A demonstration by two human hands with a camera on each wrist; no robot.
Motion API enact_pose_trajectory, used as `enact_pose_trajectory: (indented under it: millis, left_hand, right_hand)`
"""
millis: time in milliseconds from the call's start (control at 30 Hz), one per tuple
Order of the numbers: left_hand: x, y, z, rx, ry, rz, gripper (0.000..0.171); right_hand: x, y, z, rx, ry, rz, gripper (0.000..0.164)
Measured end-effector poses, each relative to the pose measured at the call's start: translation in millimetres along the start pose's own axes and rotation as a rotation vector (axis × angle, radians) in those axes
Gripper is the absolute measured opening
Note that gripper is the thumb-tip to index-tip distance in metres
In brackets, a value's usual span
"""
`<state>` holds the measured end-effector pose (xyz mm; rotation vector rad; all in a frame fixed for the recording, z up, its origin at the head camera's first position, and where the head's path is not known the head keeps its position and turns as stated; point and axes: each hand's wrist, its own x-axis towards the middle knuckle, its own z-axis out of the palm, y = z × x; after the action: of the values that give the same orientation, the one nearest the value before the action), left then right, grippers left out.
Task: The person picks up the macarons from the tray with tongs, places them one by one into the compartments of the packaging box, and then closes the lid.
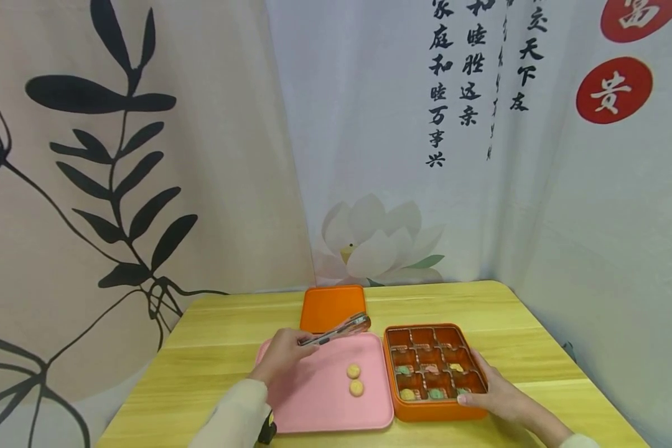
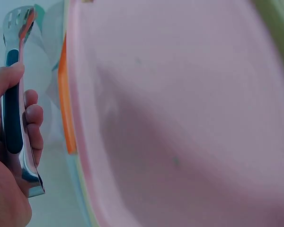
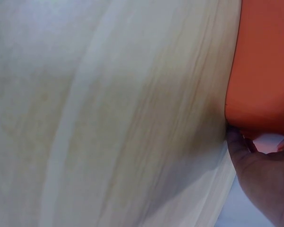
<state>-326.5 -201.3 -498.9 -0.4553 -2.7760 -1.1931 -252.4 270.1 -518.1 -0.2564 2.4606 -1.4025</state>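
Observation:
My left hand (image 1: 284, 353) grips a pair of metal tongs (image 1: 341, 328) with dark handle grips, held above the pink tray (image 1: 308, 404). In the left wrist view, the thumb lies along one arm of the tongs (image 2: 13, 104) and the fingers curl round the other side. Two round yellow cookies (image 1: 355, 379) lie on the tray's right half. Beside the tray stands an orange compartment box (image 1: 434, 410); small yellow, green and pink pieces sit in its middle and front rows. My right hand (image 1: 498, 392) holds this box at its right front corner, thumb at the front edge.
An orange lid (image 1: 333, 305) lies flat behind the tray, near the far edge of the wood-grain table (image 1: 201, 367). Behind the table hangs a printed curtain (image 1: 246, 155). A small dark object (image 1: 267, 429) shows beside the left sleeve.

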Motion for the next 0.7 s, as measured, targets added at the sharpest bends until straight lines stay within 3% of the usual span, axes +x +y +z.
enact_pose_trajectory:
  millis: [433, 700]
  left_hand:
    - [21.9, 35.1, 35.2, -0.048, -0.034, 0.096, 0.008]
    - [23.4, 48.5, 45.8, -0.050, -0.060, 0.058, 0.007]
  right_hand:
    - [-1.3, 2.0, 1.2, 0.025, -0.006, -0.016, 0.112]
    - [-2.0, 0.3, 0.9, 0.011, 0.009, -0.014, 0.113]
